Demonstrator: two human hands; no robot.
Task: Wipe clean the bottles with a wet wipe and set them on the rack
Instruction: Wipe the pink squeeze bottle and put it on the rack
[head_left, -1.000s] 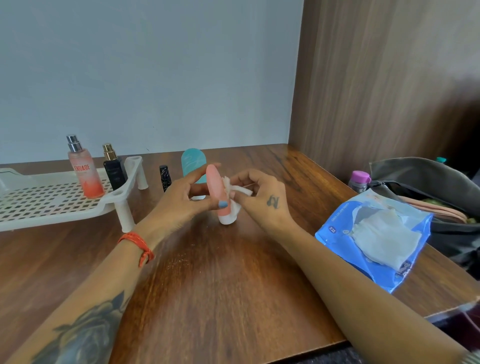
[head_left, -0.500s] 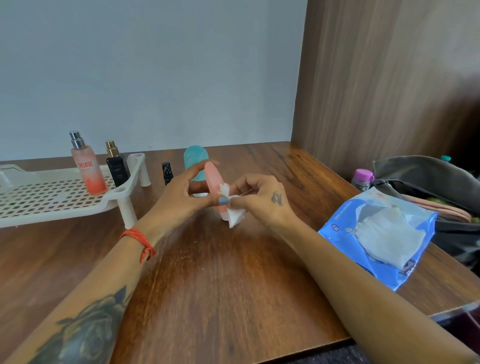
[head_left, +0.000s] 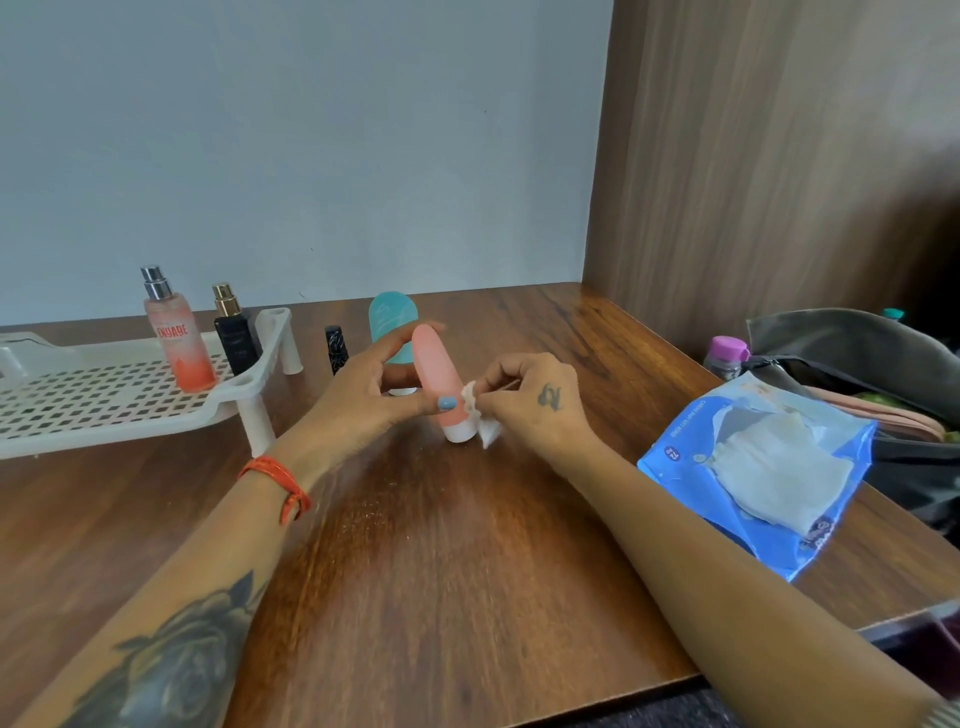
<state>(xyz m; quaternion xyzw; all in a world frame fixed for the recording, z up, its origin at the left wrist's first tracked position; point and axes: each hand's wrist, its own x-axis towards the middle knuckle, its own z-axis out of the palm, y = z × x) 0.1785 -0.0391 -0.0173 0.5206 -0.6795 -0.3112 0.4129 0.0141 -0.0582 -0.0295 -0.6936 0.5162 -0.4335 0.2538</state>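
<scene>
Gripping the pink bottle (head_left: 438, 375) upright mid-table in the left hand (head_left: 363, 400), pinching the wet wipe (head_left: 480, 415) against its right side with the right hand (head_left: 530, 402), leaving two bottles racked on the rack (head_left: 104, 400) far left, teal bottle (head_left: 393, 323) and black tube (head_left: 335, 347) waiting behind.

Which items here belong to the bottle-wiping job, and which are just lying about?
Job: pink bottle in left hand; wet wipe in right hand; teal bottle; small black bottle; rack; wipes pack.

Lying about: grey bag; purple-capped bottle.
</scene>
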